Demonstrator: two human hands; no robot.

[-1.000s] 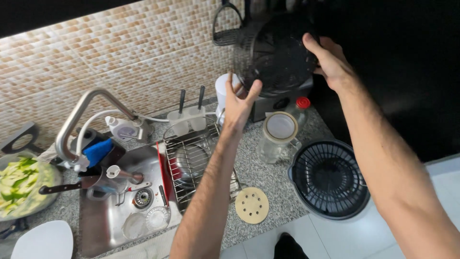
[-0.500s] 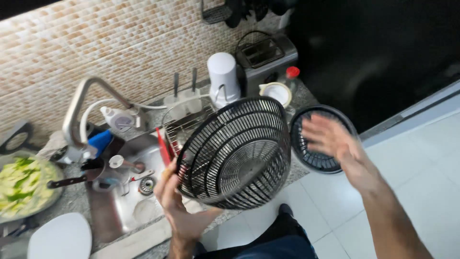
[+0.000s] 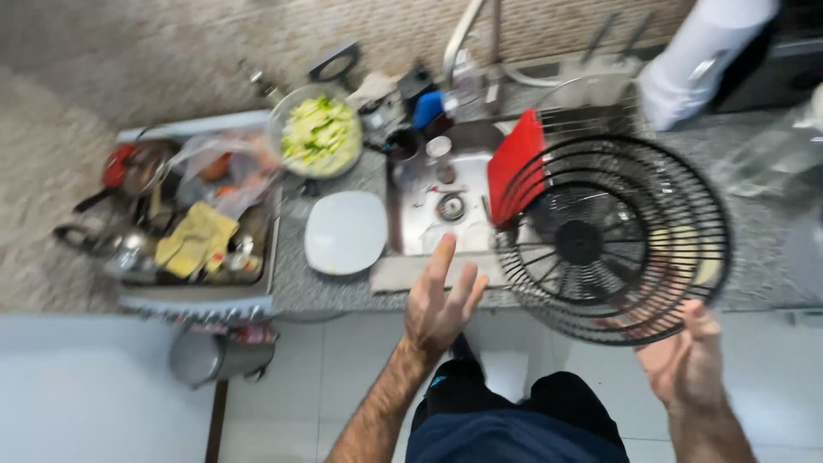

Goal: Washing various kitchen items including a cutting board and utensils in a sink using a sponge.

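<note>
With only the right hand [image 3: 686,364] gripping the black wire fan grille [image 3: 613,240] at its near rim, the open, empty left hand [image 3: 439,300] should steady its left edge above the sink [image 3: 420,219].

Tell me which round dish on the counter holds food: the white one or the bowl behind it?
The bowl behind, heaped with pale green chopped vegetables. The white plate by the sink is bare; it lies nearer the open left hand.

No labels, signs or screens; only crumpled clear plastic bag [image 3: 225,167] at 10 o'clock, over the left tray.
</note>
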